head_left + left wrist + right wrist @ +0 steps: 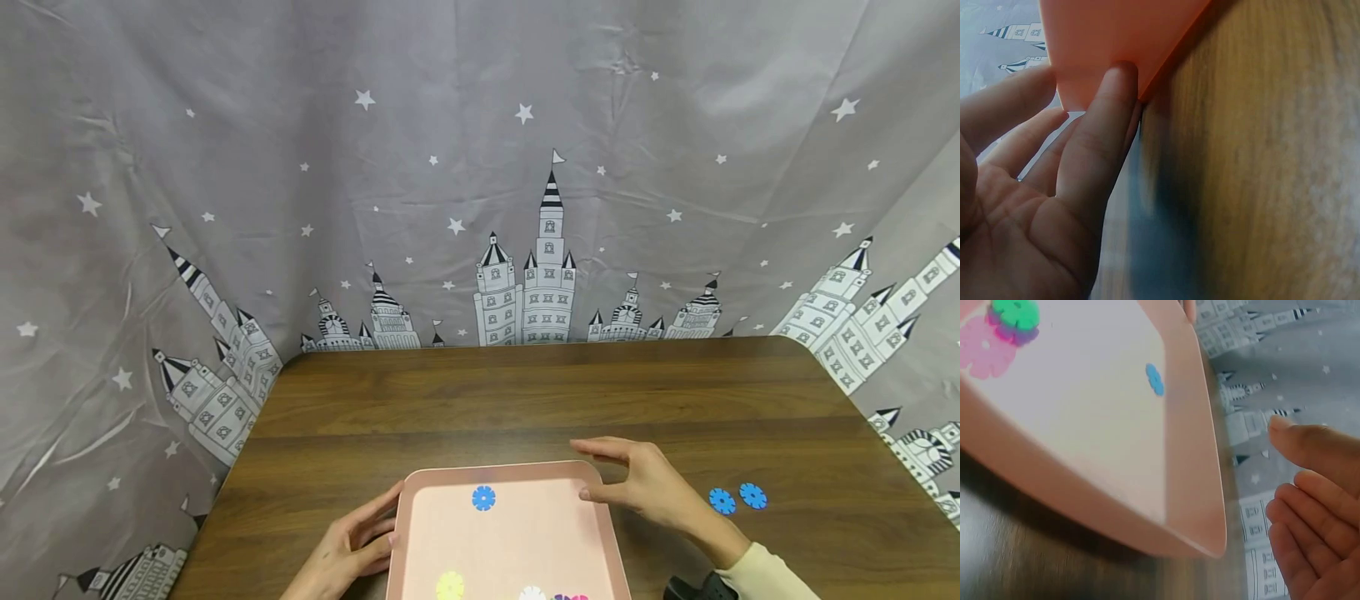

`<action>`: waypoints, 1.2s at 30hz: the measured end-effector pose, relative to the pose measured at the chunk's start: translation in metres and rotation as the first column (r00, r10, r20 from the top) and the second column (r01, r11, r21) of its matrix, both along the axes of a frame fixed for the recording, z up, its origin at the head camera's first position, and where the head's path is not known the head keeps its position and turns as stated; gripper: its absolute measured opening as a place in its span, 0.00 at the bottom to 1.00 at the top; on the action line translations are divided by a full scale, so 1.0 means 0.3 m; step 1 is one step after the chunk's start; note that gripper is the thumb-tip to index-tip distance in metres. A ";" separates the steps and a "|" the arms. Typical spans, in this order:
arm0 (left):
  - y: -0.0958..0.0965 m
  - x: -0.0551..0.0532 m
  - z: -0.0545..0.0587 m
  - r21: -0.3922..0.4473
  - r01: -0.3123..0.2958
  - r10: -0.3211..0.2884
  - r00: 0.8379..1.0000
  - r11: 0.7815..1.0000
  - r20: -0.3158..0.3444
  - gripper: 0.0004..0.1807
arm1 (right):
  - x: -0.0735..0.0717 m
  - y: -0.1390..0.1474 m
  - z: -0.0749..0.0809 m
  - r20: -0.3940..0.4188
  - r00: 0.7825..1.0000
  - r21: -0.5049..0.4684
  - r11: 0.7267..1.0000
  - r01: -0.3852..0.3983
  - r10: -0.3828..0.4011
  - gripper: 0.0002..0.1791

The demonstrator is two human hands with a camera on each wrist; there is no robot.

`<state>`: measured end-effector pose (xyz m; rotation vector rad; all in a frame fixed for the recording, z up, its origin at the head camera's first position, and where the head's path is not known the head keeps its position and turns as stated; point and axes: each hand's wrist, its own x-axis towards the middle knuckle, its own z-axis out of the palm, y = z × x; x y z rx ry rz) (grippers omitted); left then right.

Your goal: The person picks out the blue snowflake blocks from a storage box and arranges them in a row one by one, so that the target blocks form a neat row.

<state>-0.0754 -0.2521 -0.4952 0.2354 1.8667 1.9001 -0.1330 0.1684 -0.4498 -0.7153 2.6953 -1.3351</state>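
A pale pink tray with raised walls sits at the table's front. My left hand lies along the outside of its left wall, fingertips touching it; in the left wrist view the thumb presses the wall near a corner. Near the tray's far right corner, my right hand is held with fingers extended and thumb apart, gripping nothing. Notched plastic discs lie in the tray: blue, yellow and white. The right wrist view also has a green disc over a purple one, beside a pink disc.
Two blue notched discs lie on the wooden table, right of my right forearm. A grey curtain printed with castles and stars hangs behind and around the table. The tray's near side falls outside the head view.
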 end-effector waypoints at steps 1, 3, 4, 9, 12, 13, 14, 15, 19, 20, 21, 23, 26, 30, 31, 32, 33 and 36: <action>0.000 0.000 0.000 0.002 0.001 -0.001 1.000 1.000 -0.001 0.36 | -0.002 -0.010 -0.001 -0.010 1.000 0.004 1.000 -0.010 0.010 0.30; 0.001 0.001 0.000 0.006 0.001 -0.001 1.000 1.000 -0.003 0.36 | -0.005 -0.027 -0.003 -0.016 1.000 0.006 1.000 -0.023 0.024 0.30; 0.001 0.002 0.001 0.008 0.001 -0.001 1.000 1.000 -0.003 0.36 | -0.006 -0.035 -0.003 -0.017 0.999 0.006 0.999 -0.032 0.032 0.30; 0.001 0.003 0.001 0.006 0.002 -0.001 1.000 1.000 -0.017 0.36 | -0.009 -0.067 -0.004 0.013 0.998 -0.009 0.998 -0.059 0.059 0.29; 0.000 0.001 0.002 0.003 0.002 -0.002 1.000 1.000 -0.030 0.36 | -0.010 -0.084 -0.007 0.040 0.997 -0.027 0.997 -0.071 0.072 0.29; 0.000 0.000 0.002 0.001 0.003 -0.003 0.999 1.000 -0.035 0.36 | -0.011 -0.089 -0.008 0.048 0.996 -0.032 0.997 -0.076 0.078 0.29; -0.001 -0.001 0.002 0.001 0.004 -0.004 0.999 1.000 -0.041 0.36 | -0.011 -0.094 -0.011 0.053 0.995 -0.039 0.996 -0.083 0.085 0.29; -0.001 -0.002 0.002 -0.001 0.003 -0.003 0.999 1.000 -0.045 0.36 | -0.011 -0.099 -0.013 0.057 0.994 -0.044 0.995 -0.088 0.090 0.29; -0.001 -0.003 0.002 -0.005 0.001 -0.001 0.998 1.000 -0.057 0.36 | -0.013 -0.118 -0.022 0.075 0.992 -0.056 0.994 -0.099 0.103 0.29; 0.000 -0.003 0.001 -0.005 0.001 -0.001 0.998 1.000 -0.059 0.36 | -0.015 -0.122 -0.024 0.073 0.992 -0.052 0.994 -0.101 0.105 0.29; 0.000 -0.003 0.001 -0.006 0.002 -0.002 0.998 1.000 -0.062 0.36 | -0.015 -0.126 -0.026 0.073 0.992 -0.045 0.994 -0.102 0.105 0.29; 0.000 -0.003 0.000 -0.001 0.005 -0.005 0.998 1.000 -0.066 0.36 | -0.017 -0.134 -0.031 0.067 0.992 -0.027 0.994 -0.103 0.104 0.29; -0.001 -0.001 -0.002 0.004 0.008 -0.008 0.997 1.000 -0.070 0.36 | -0.018 -0.146 -0.036 0.051 0.993 -0.001 0.995 -0.102 0.102 0.29; -0.002 -0.001 -0.005 0.002 0.002 -0.002 0.997 1.000 -0.078 0.36 | -0.017 -0.163 -0.045 0.041 0.994 0.016 0.995 -0.100 0.100 0.29; -0.003 -0.002 -0.006 0.002 0.002 -0.002 0.997 1.000 -0.080 0.36 | -0.016 -0.167 -0.047 0.045 0.994 0.018 0.995 -0.101 0.100 0.29; -0.003 -0.002 -0.007 0.003 0.003 -0.002 0.997 1.000 -0.082 0.36 | -0.016 -0.170 -0.049 0.048 0.994 0.021 0.995 -0.103 0.101 0.29; -0.004 -0.002 -0.009 0.006 0.003 -0.003 0.997 1.000 -0.083 0.36 | -0.016 -0.174 -0.051 0.054 0.993 0.023 0.994 -0.107 0.106 0.29; -0.006 -0.004 -0.013 0.021 0.015 -0.013 0.996 1.000 -0.088 0.36 | -0.016 -0.185 -0.055 0.076 0.990 0.030 0.992 -0.123 0.121 0.30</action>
